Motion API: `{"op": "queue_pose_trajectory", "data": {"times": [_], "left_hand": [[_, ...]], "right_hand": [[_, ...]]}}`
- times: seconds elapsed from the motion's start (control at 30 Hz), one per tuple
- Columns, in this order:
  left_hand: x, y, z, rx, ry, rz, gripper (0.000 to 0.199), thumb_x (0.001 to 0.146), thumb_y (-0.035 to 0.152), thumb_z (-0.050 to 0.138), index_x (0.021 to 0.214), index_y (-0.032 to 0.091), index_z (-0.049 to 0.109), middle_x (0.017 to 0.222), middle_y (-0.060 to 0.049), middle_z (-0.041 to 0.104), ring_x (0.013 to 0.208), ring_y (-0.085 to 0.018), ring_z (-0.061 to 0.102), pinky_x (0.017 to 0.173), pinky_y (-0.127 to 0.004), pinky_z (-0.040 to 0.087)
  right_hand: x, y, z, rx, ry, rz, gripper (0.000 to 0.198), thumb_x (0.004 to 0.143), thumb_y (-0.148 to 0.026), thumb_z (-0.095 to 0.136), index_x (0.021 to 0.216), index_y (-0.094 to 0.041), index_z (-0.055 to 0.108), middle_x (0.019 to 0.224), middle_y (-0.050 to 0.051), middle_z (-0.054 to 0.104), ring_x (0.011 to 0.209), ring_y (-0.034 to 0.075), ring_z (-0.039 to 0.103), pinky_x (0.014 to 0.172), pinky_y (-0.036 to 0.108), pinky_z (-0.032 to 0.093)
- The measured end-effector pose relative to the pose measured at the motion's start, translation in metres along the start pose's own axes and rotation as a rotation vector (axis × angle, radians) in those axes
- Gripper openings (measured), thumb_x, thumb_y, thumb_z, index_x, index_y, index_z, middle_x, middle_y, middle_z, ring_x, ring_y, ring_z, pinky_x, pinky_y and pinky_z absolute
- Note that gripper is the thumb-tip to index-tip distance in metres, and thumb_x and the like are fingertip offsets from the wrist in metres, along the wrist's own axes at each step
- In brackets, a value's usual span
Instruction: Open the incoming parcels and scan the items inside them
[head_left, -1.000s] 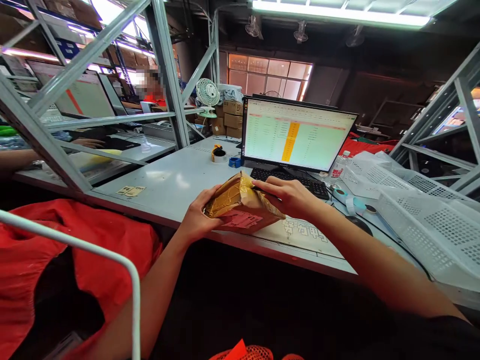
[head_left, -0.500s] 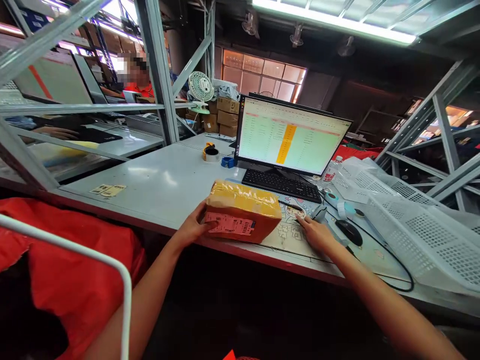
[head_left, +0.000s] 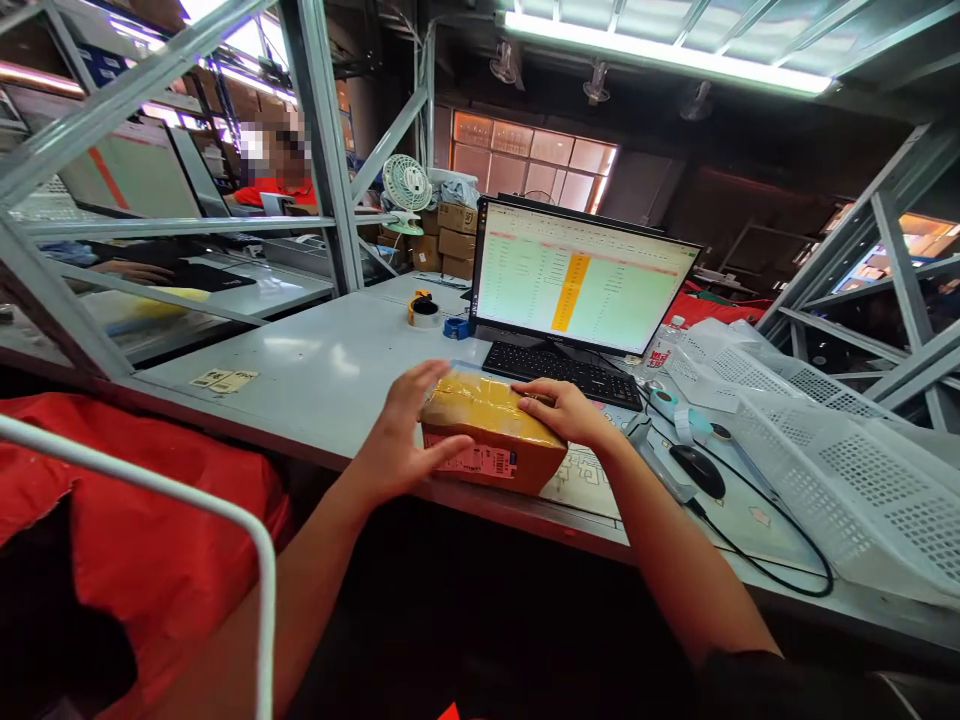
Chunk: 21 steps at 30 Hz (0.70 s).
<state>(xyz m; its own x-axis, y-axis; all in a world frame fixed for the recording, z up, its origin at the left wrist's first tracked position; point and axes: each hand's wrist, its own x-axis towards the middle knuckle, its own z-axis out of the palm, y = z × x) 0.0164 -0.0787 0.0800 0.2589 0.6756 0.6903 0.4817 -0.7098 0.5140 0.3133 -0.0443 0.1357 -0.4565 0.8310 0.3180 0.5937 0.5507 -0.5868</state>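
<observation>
A brown cardboard parcel (head_left: 491, 408), its top covered in shiny yellowish tape, sits at the desk's front edge. A printed shipping label (head_left: 480, 460) shows on the side facing me, partly covered by my left thumb. At the parcel's left end, my left hand (head_left: 401, 440) is open, fingers raised and spread, thumb across the front; firm contact is unclear. My right hand (head_left: 564, 408) grips the far right top edge, its thumb on the tape and its other fingers partly hidden. Under the parcel's right side lies a patterned desk mat (head_left: 581, 485).
Behind the parcel stand a keyboard (head_left: 562, 374) and a monitor (head_left: 585, 275). Tape rolls (head_left: 424, 312) lie farther left. A scanner-like grey device (head_left: 660, 460), a mouse (head_left: 697, 470) and white baskets (head_left: 847, 470) are on the right. A co-worker (head_left: 277, 170) sits beyond the metal frame.
My right hand has left the mat and come onto the parcel's top right. My left hand has loosened from the left end, its fingers lifting and spreading.
</observation>
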Motion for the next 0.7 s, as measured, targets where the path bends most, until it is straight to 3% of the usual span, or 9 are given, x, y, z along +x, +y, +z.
{"op": "queue_pose_trajectory", "data": {"times": [0.07, 0.13, 0.27, 0.43, 0.53, 0.6, 0.7], "left_hand": [[0.002, 0.027, 0.014, 0.269, -0.021, 0.182, 0.066, 0.097, 0.05, 0.076, 0.154, 0.025, 0.056, 0.153, -0.013, 0.06, 0.144, -0.036, 0.051, 0.125, -0.054, 0.037], [0.003, 0.037, 0.036, 0.467, 0.008, 0.277, 0.049, 0.098, 0.043, 0.075, 0.14, 0.018, 0.067, 0.134, -0.014, 0.071, 0.126, -0.035, 0.061, 0.11, -0.051, 0.045], [0.002, 0.023, 0.066, 0.559, 0.196, 0.386, 0.025, 0.099, 0.029, 0.072, 0.122, 0.018, 0.074, 0.114, -0.008, 0.078, 0.105, -0.029, 0.065, 0.094, -0.045, 0.043], [-0.003, 0.017, 0.06, 0.534, 0.27, 0.422, 0.01, 0.098, 0.021, 0.069, 0.105, 0.021, 0.076, 0.094, -0.003, 0.078, 0.089, -0.024, 0.064, 0.087, -0.042, 0.041], [-0.003, 0.023, 0.055, 0.536, 0.265, 0.426, 0.008, 0.098, 0.022, 0.069, 0.1, 0.021, 0.076, 0.086, -0.002, 0.076, 0.084, -0.023, 0.062, 0.085, -0.041, 0.042], [-0.002, 0.026, 0.055, 0.542, 0.26, 0.423, 0.009, 0.099, 0.022, 0.068, 0.1, 0.021, 0.077, 0.086, -0.002, 0.076, 0.084, -0.023, 0.063, 0.086, -0.041, 0.042], [-0.005, 0.029, 0.059, 0.551, 0.273, 0.417, 0.012, 0.101, 0.023, 0.066, 0.1, 0.021, 0.078, 0.087, -0.002, 0.077, 0.084, -0.022, 0.063, 0.085, -0.041, 0.042]], "right_hand": [[0.001, 0.001, 0.003, 0.009, 0.004, 0.025, 0.035, 0.101, -0.035, 0.066, 0.132, -0.022, 0.079, 0.134, 0.01, 0.076, 0.124, 0.025, 0.071, 0.115, 0.041, 0.052], [-0.002, 0.003, 0.003, 0.015, 0.002, 0.042, 0.036, 0.101, -0.034, 0.066, 0.133, -0.022, 0.078, 0.135, 0.011, 0.076, 0.126, 0.026, 0.07, 0.115, 0.042, 0.051], [-0.008, 0.001, -0.001, -0.098, -0.029, 0.032, 0.041, 0.104, -0.036, 0.065, 0.14, -0.02, 0.074, 0.139, 0.012, 0.072, 0.128, 0.026, 0.068, 0.115, 0.042, 0.05], [-0.007, -0.029, -0.006, -0.531, -0.131, -0.046, 0.045, 0.108, -0.045, 0.06, 0.146, -0.024, 0.07, 0.135, 0.013, 0.069, 0.126, 0.031, 0.063, 0.111, 0.047, 0.047], [-0.004, -0.052, -0.003, -0.749, -0.214, -0.082, 0.041, 0.109, -0.046, 0.057, 0.136, -0.019, 0.073, 0.127, 0.015, 0.071, 0.121, 0.032, 0.065, 0.104, 0.043, 0.05], [-0.002, -0.063, 0.001, -0.876, -0.263, -0.06, 0.04, 0.11, -0.042, 0.055, 0.13, -0.013, 0.072, 0.122, 0.017, 0.073, 0.116, 0.032, 0.068, 0.097, 0.04, 0.052], [0.005, -0.067, 0.003, -0.996, -0.323, -0.055, 0.039, 0.112, -0.028, 0.043, 0.139, -0.009, 0.063, 0.114, 0.02, 0.075, 0.107, 0.033, 0.073, 0.085, 0.038, 0.054]]}}
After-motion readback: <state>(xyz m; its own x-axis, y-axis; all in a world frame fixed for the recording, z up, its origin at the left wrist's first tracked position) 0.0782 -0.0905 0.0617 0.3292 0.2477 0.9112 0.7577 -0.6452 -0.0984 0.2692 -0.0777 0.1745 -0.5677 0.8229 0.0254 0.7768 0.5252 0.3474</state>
